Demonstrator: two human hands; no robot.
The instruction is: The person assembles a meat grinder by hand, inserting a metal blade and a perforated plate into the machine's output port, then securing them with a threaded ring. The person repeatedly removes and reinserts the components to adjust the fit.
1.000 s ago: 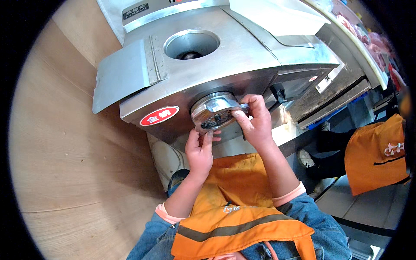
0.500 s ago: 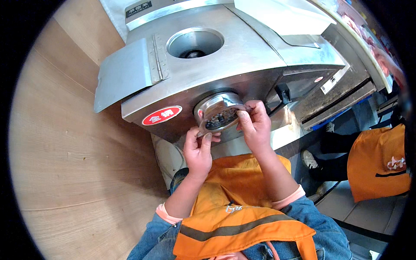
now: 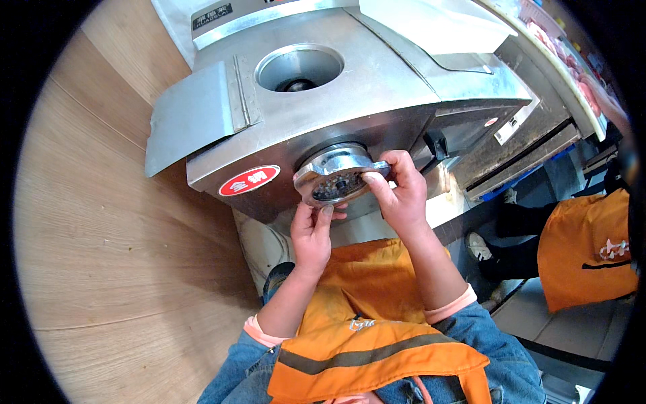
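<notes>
A steel meat grinder (image 3: 350, 101) stands in front of me. On its front outlet sits a shiny ring nut (image 3: 311, 179) with lugs, framing a dark perforated plate (image 3: 331, 188). My right hand (image 3: 404, 193) pinches the lug on the ring's right side between thumb and fingers. Below the ring's lower left edge is my left hand (image 3: 312, 237), thumb up against the rim and fingertips curled beneath it. The undersides of the left fingers are partly hidden by the ring.
On top of the grinder is a round feed opening (image 3: 300, 69), with a hinged metal flap (image 3: 188, 118) at its left. A black handle (image 3: 437, 145) juts out at the right. A wooden wall (image 3: 121, 222) runs along the left. Another person in an orange apron (image 3: 582, 249) stands at the right.
The ring nut has turned, and a lug now shows at its upper left. My left hand has shifted slightly right along the lower rim. The right hand stays on the right side.
</notes>
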